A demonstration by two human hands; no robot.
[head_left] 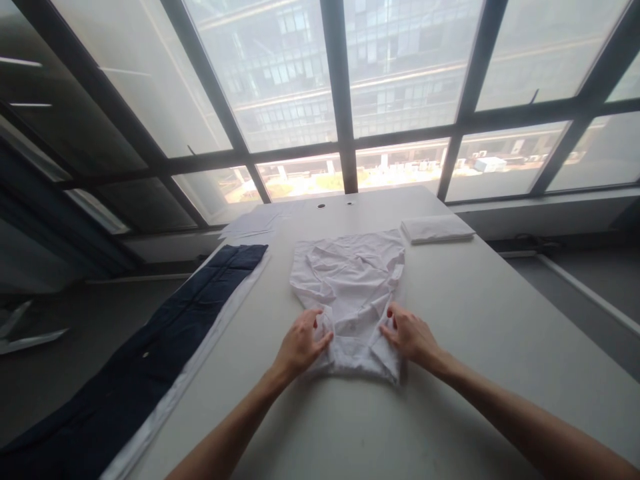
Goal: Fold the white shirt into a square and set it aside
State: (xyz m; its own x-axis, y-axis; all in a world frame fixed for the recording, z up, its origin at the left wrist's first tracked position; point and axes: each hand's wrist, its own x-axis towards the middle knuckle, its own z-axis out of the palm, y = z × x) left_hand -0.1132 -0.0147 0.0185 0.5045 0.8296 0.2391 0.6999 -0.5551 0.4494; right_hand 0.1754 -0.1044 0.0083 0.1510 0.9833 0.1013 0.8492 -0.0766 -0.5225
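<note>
A thin, wrinkled white garment [357,280] lies partly folded on the white table in front of me; its exact kind is unclear. My left hand [300,343] is at its near left side, with fingers and thumb curled around a bunched bit of the cloth. On the near right side, my right hand [413,335] pinches the fabric between thumb and fingers. Between the two hands the cloth is loosely creased, and its near edge rests close to the tabletop.
Dark navy trousers [185,320] lie along the table's left edge over white cloth. A folded white cloth [437,228] sits at the back right. Sheets of paper [255,222] lie at the back left. Large windows stand behind the table [480,347].
</note>
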